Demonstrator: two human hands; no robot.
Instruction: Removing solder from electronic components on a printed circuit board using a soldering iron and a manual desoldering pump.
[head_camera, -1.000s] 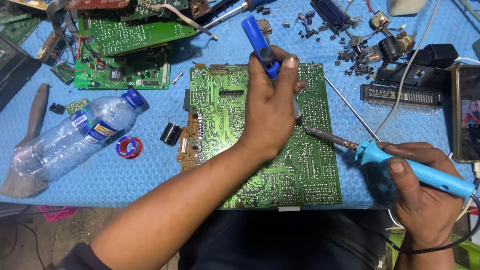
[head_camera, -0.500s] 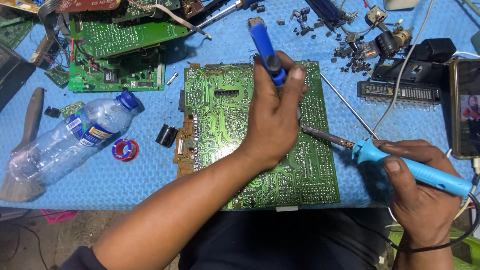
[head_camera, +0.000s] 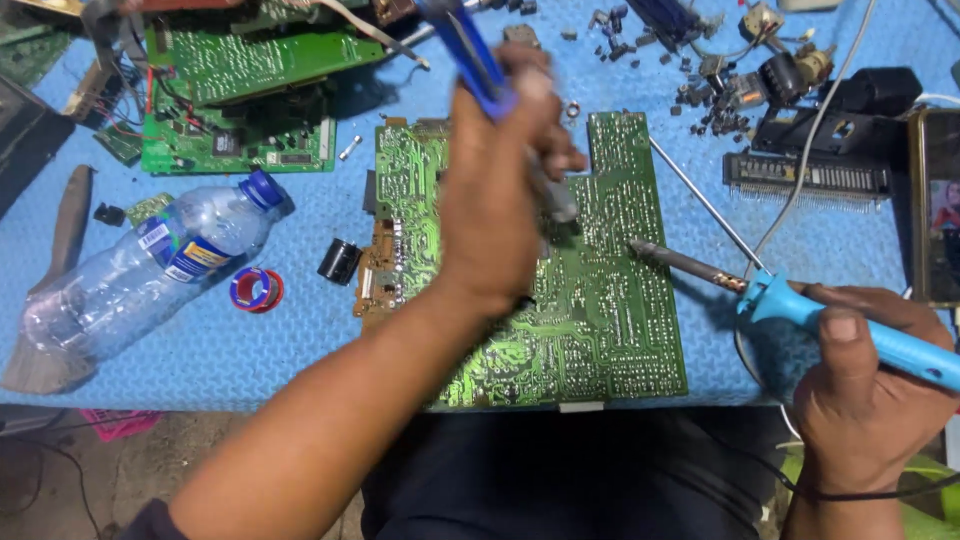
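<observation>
A large green circuit board (head_camera: 610, 330) lies solder-side up on the blue mat. My left hand (head_camera: 495, 200) is raised above its middle and grips a blue desoldering pump (head_camera: 470, 50), whose grey nozzle points down at the board. My right hand (head_camera: 865, 385) holds a blue-handled soldering iron (head_camera: 790, 300) at the right; its metal tip rests over the board's right part, a little right of the pump's nozzle.
A plastic water bottle (head_camera: 150, 265) lies at the left next to a red-blue solder spool (head_camera: 256, 289) and a black capacitor (head_camera: 340, 261). More green boards (head_camera: 240, 100) sit at the back left. Loose parts (head_camera: 740, 70) and a black connector strip (head_camera: 805, 180) lie at the back right.
My left hand has lifted with the pump and looks blurred from motion. The soldering iron's tip has shifted slightly right, away from the pump's nozzle.
</observation>
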